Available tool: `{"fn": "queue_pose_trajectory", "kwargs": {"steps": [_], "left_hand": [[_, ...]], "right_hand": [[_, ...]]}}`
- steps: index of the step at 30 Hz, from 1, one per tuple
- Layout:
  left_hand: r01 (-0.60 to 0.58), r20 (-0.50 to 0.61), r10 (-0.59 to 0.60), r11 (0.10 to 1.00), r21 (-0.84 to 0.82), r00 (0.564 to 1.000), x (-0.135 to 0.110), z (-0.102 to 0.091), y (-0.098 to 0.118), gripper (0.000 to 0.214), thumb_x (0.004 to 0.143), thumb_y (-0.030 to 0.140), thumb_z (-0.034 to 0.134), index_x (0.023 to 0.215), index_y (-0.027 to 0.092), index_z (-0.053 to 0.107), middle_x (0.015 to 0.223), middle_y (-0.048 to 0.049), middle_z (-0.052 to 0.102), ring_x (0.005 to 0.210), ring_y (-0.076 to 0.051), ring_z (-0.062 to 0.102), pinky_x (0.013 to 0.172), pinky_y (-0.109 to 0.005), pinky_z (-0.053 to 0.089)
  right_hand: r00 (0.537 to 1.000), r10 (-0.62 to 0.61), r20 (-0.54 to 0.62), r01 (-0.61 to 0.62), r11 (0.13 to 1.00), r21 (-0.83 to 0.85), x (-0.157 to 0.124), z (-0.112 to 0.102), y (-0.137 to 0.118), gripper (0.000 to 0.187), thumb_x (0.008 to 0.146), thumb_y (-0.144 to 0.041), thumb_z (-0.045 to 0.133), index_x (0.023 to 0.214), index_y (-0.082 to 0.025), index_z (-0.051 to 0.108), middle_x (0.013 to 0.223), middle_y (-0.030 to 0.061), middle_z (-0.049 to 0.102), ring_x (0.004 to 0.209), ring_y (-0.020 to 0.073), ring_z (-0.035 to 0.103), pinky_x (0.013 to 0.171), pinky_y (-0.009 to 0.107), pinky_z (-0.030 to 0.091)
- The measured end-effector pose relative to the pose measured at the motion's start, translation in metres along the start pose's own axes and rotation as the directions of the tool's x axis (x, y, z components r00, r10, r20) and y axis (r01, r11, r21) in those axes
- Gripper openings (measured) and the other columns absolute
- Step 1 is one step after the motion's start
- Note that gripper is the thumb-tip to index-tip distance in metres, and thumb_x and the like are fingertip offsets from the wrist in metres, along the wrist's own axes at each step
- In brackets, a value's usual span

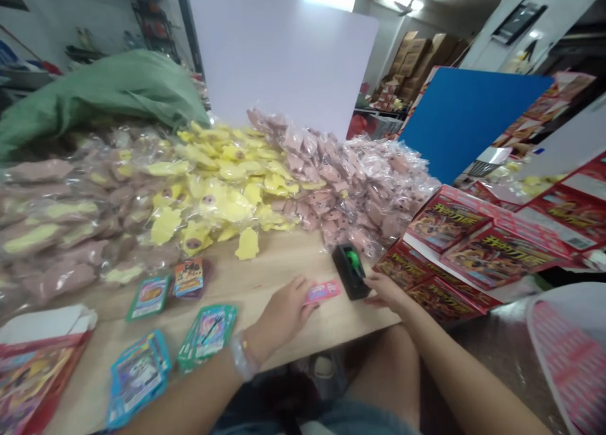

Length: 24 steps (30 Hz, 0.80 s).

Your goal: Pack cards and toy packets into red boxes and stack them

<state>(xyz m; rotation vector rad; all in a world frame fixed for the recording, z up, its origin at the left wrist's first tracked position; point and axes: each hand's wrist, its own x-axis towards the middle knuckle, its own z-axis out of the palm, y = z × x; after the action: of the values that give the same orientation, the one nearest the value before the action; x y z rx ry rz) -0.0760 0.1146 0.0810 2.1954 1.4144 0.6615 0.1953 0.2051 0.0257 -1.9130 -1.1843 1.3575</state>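
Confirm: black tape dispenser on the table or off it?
On: the black tape dispenser sits on the wooden tabletop, beside the right hand.

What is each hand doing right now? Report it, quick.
Left hand: fingers on the end of a pink card, hold unclear.
Right hand: open, empty, beside a black tape dispenser.

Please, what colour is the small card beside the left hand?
The card is pink; it shows best in the head view.

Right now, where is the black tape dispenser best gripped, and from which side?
Grip the tape dispenser across its narrow body from above on the right, beside the right hand; its long boxy shape probably suits a pinch clear of the green roll.
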Motion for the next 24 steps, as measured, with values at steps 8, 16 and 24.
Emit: {"fn": "queue_pose_trajectory", "kwargs": {"steps": [8,16,24], "left_hand": [[0.153,0.091,-0.155,0.988,0.028,0.984,0.007,0.006,-0.014,0.029,0.082,0.022,0.046,0.111,0.021,0.051,0.099,-0.0058,0.064,0.084,-0.021,0.062,0.072,-0.03,0.046],[0.232,0.054,-0.235,0.971,0.058,0.97,0.01,0.017,-0.008,0.03,0.082,0.022,0.046,0.111,0.02,0.05,0.102,-0.0067,0.063,0.088,-0.021,0.061,0.075,-0.031,0.046],[0.132,0.074,-0.123,0.982,-0.135,0.99,0.007,0.014,-0.002,0.044,0.076,0.009,0.047,0.119,0.019,0.043,0.111,-0.0075,0.056,0.1,-0.019,0.053,0.085,-0.03,0.042]], "right_hand": [[0.995,-0.095,-0.041,0.102,0.957,0.27,-0.01,0.008,0.018,0.028,0.067,-0.046,0.056,0.074,-0.019,0.055,0.083,0.0078,0.063,0.072,0.0218,0.064,0.07,0.04,0.05],[0.928,-0.205,-0.31,0.274,0.941,0.197,-0.056,0.032,0.056,0.029,0.058,-0.047,0.062,0.058,-0.02,0.052,0.073,0.006,0.054,0.078,0.0234,0.05,0.076,0.036,0.04],[0.974,-0.225,-0.028,0.222,0.925,0.307,-0.089,0.127,-0.016,0.045,0.067,-0.061,0.052,0.051,-0.02,0.041,0.042,-0.0054,0.038,0.041,0.0099,0.037,0.044,0.024,0.033]]}}
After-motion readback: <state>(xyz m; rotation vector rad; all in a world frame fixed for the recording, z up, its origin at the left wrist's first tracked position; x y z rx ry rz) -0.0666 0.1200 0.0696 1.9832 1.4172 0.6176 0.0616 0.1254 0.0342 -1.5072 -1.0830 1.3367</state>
